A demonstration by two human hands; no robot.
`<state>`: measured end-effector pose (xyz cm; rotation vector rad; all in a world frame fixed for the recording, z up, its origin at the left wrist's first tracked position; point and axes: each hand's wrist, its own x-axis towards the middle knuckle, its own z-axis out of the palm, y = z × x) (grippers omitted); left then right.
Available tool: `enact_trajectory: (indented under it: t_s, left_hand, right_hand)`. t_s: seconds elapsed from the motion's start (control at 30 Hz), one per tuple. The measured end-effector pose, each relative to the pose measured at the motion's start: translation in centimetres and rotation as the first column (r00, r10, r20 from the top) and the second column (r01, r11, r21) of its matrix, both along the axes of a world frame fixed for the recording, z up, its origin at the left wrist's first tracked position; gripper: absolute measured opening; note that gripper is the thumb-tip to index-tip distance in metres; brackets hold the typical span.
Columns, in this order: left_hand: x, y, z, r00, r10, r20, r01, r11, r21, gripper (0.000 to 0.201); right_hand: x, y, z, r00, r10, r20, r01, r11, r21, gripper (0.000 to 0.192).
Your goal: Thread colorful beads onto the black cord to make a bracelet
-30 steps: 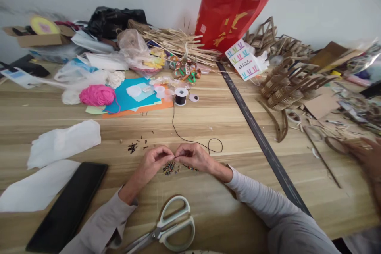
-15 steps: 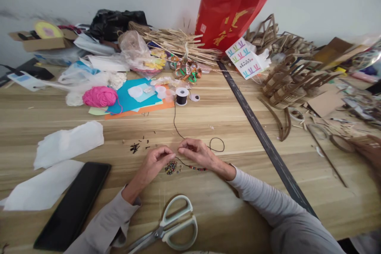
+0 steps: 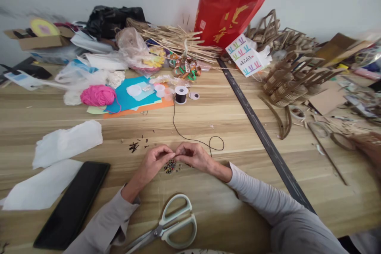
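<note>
My left hand [image 3: 154, 158] is closed in a pinch at the end of a thin black cord [image 3: 190, 139]. Its fingertips meet those of my right hand [image 3: 195, 157], also pinched; whatever small thing lies between them is hidden. The cord runs from a white-flanged spool [image 3: 181, 95], makes a loop and passes under my right hand. A few strung beads [image 3: 188, 165] barely show below that hand. Just under the fingertips lies a small cluster of dark, colourful beads [image 3: 170, 166]. Short black pieces [image 3: 133, 147] are scattered left of my hands.
White-handled scissors [image 3: 178, 228] lie close in front. A black tablet-like slab [image 3: 73, 206] and white paper sheets [image 3: 68, 143] are at left. Pink yarn [image 3: 98, 95], a red bag [image 3: 229, 12] and small woven baskets [image 3: 285, 87] stand farther back. A dark strip [image 3: 262, 139] crosses the table.
My right hand has moved slightly left and down, so its fingertips now touch those of my left hand. The strung beads are now mostly covered by it.
</note>
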<state>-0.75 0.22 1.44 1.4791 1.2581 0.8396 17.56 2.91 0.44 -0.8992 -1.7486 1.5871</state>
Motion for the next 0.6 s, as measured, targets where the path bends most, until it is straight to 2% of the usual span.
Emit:
enact_trajectory:
  t_s: [0.33, 0.6]
  left_hand:
    - [0.29, 0.17, 0.49, 0.995, -0.061, -0.081, 0.064, 0.997, 0.038, 0.019]
    - [0.48, 0.27, 0.73, 0.991, -0.047, -0.129, 0.058, 0.995, 0.080, 0.018]
  right_hand:
    - [0.82, -0.07, -0.06, 1.000, -0.004, 0.031, 0.003, 1.000, 0.019, 0.027]
    - [0.84, -0.11, -0.44, 0.999, -0.019, 0.037, 0.016, 0.997, 0.074, 0.025]
